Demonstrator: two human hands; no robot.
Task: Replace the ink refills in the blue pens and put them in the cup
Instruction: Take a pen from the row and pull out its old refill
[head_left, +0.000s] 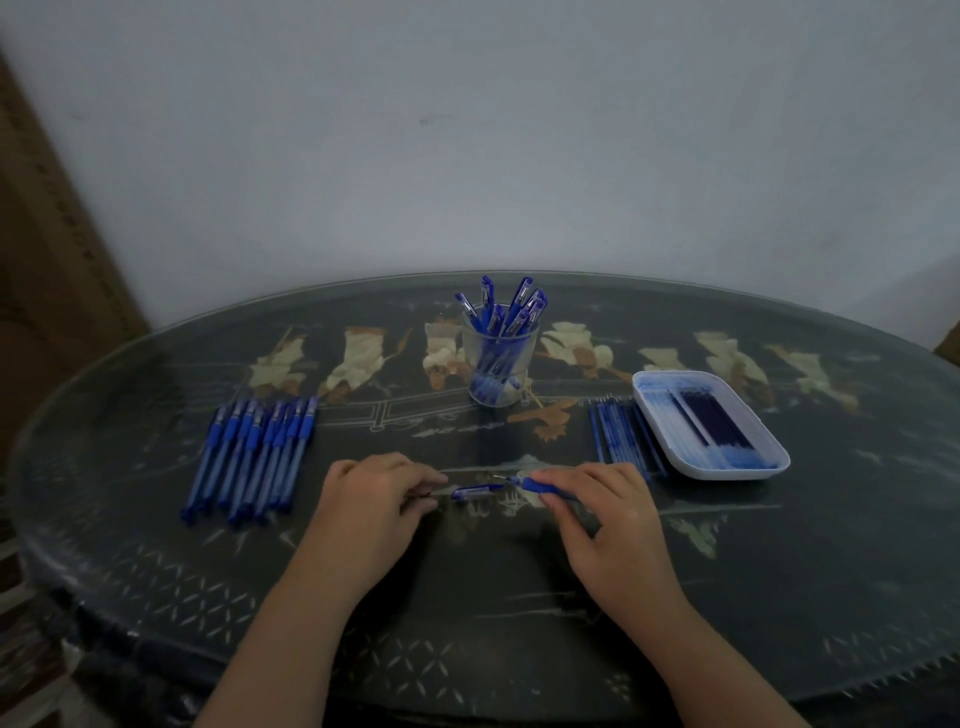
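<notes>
The right hand (608, 512) is low over the dark patterned table (467, 613). It grips a blue pen (540, 486) by its rubber sleeve, fingers curled over it, and the bare tip points left toward the other hand. The left hand (374, 499) pinches the end of a short blue-and-clear cap (478, 491). The cap sits just below and left of the pen's tip, but whether the two touch I cannot tell.

Left of the left hand's grip and a little beyond it, a row of pens (249, 457) lies side by side on the table. Beyond the right hand's grip and slightly to its right lie loose refills (621, 434). Just beside them is a white tray (727, 469) with more refills (711, 421) in it.

Farther back, straight beyond the gap between the two grips, a clear cup (471, 358) holds a bunch of capped pens (511, 306), some upright and some leaning.
</notes>
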